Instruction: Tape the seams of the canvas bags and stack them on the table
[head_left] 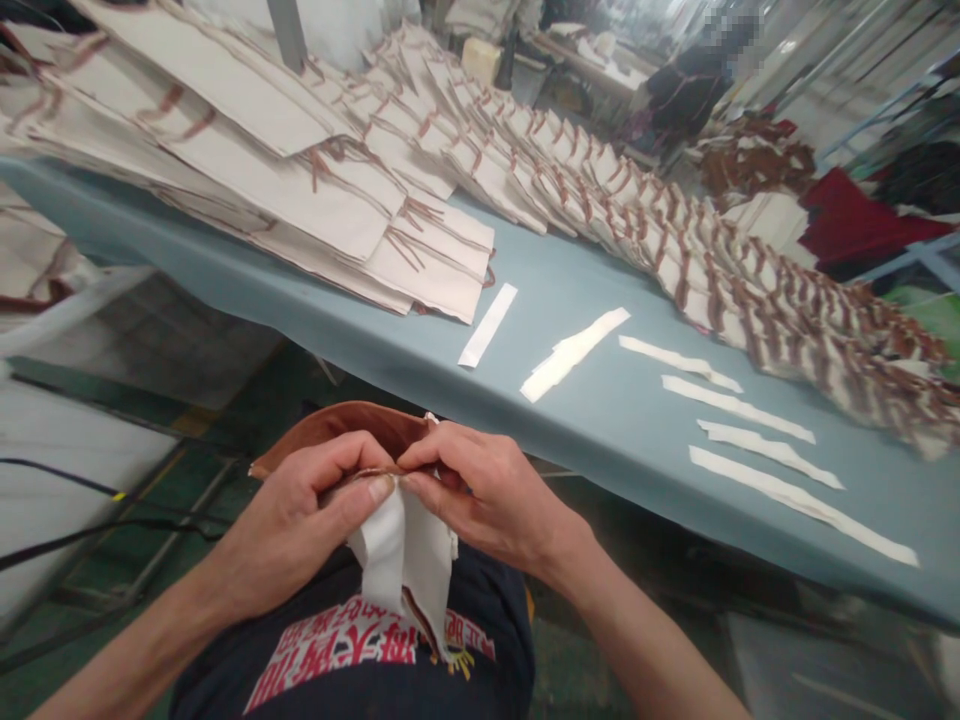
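Note:
Close to my body, both hands pinch the edge of a brown and cream fabric piece (345, 420). My left hand (330, 500) grips it with thumb on top and fingers curled beneath. Right beside it, my right hand (480, 490) holds the same edge between thumb and fingers. A white strip (384, 560) hangs down from under the left thumb, in front of the cream cloth (431, 570). The brown side curves up behind both hands. How the strip meets the edge is hidden by my fingers.
Across the blue-covered table (420, 350) lie several white strips (577, 352). Cream panels with brown ties (300, 190) are stacked at the left. Long rows of brown-trimmed cream pieces (637, 220) run along the far side. A person (686, 90) is in the background.

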